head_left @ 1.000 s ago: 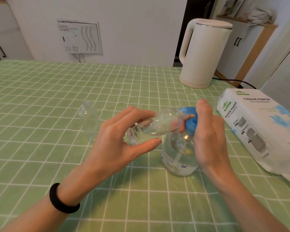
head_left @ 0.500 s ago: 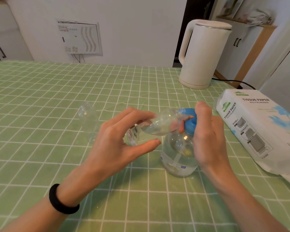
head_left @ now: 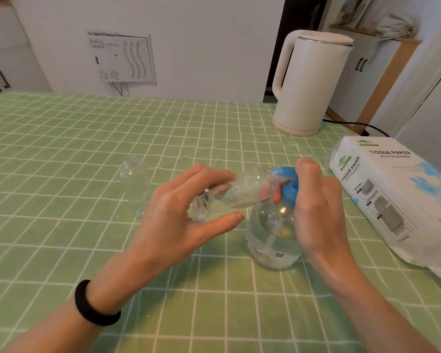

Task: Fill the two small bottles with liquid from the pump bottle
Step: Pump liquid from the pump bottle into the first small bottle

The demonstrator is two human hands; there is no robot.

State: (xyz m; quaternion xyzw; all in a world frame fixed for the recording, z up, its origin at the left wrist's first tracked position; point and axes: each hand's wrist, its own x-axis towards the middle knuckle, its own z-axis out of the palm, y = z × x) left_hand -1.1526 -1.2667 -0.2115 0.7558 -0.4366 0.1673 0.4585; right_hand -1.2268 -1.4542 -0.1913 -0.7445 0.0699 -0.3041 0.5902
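Left hand (head_left: 189,215): grasps the held small bottle, fingers on top and thumb underneath.
Held small bottle (head_left: 239,192): clear, tipped almost flat above the table, base to the left, mouth to the right at the pump head; some clear liquid seems to lie along its lower side.
Right hand (head_left: 316,207): curled round the top of the pump bottle from the right, with 1 finger over the pump head.
Pump bottle (head_left: 273,240): clear, upright on the tablecloth right of centre, partly filled with liquid.
Pump head (head_left: 285,182): blue, on top of the pump bottle.
Spare small bottle (head_left: 133,184): clear, uncapped, upright, left of and farther than the hands, well apart from them.
Tablecloth (head_left: 61,149): green with white checks.
Kettle (head_left: 313,82): cream, far right.
Tissue pack (head_left: 392,200): white, at the right edge, near the right hand.
Wrist band (head_left: 94,304): black, on the left wrist.
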